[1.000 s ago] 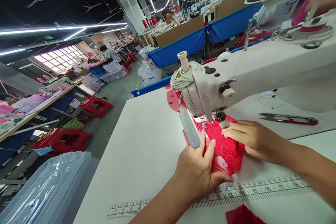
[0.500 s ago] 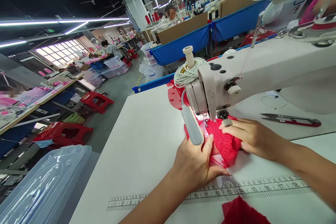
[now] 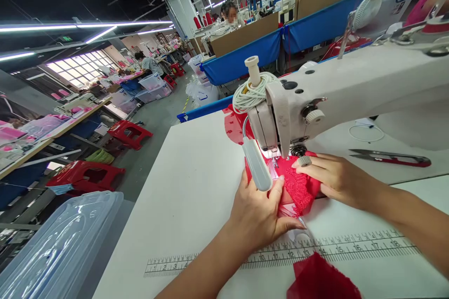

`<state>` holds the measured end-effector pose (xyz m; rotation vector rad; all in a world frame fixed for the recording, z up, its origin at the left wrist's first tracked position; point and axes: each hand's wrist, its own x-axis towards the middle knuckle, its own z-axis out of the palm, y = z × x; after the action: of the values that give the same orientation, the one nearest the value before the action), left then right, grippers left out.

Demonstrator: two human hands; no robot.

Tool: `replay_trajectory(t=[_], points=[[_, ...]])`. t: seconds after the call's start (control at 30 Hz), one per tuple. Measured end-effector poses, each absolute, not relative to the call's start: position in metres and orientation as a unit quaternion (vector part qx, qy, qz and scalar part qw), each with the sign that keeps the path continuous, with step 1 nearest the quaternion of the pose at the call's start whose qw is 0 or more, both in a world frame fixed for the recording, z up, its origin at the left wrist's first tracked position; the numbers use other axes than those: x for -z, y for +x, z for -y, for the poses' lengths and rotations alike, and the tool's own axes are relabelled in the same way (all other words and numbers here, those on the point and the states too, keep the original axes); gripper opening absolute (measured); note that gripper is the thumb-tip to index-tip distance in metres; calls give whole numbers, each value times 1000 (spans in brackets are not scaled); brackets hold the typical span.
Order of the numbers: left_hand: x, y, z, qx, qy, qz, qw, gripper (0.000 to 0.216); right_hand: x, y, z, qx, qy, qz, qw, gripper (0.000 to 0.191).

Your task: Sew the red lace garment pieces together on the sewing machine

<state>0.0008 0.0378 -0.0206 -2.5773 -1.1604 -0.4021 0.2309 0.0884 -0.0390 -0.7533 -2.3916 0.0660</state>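
Observation:
A piece of red lace fabric (image 3: pixel 298 187) lies under the needle of a white sewing machine (image 3: pixel 336 88) on a white table (image 3: pixel 196 187). My left hand (image 3: pixel 261 215) rests flat on the fabric's near left edge, fingers stretched toward the needle. On the fabric's right side my right hand (image 3: pixel 331 175) presses down with fingers extended, a thimble on the fingertip nearest the presser foot. A white lamp tube (image 3: pixel 257 164) hangs from the machine just above my left hand.
Red-handled thread snips (image 3: pixel 389 158) lie on the table at the right. A printed ruler (image 3: pixel 329 250) runs along the near edge, with another red fabric piece (image 3: pixel 321 280) below it. A clear plastic bin lid (image 3: pixel 59 247) sits at left. Other workers sit at machines behind.
The red lace has fed further under the presser foot, away from me, and both hands have followed it toward the needle. More of the red fabric piece shows at the near edge.

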Motion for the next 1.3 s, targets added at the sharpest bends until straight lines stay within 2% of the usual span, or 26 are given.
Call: replay_trajectory(t=[0.23, 0.43, 0.83, 0.9, 1.03, 1.1, 1.3], points=[[22, 0, -40, 173, -896, 386, 135, 86, 32, 226, -88, 5, -281, 908, 310, 27], [16, 3, -38, 170, -903, 372, 129, 86, 31, 223, -81, 14, -267, 922, 279, 43], [18, 2, -34, 155, -901, 383, 133, 78, 31, 218, -80, 6, -300, 910, 286, 36], [18, 1, -35, 153, -899, 389, 133, 70, 33, 219, -80, -2, -301, 911, 281, 35], [9, -1, -35, 140, -894, 414, 97, 41, 34, 219, -79, -37, -311, 915, 255, 25], [3, -2, -35, 137, -896, 418, 66, 36, 34, 218, -78, -42, -327, 911, 248, 20], [7, -4, -36, 145, -888, 436, 23, 20, 33, 216, -76, 8, -342, 908, 243, 28]])
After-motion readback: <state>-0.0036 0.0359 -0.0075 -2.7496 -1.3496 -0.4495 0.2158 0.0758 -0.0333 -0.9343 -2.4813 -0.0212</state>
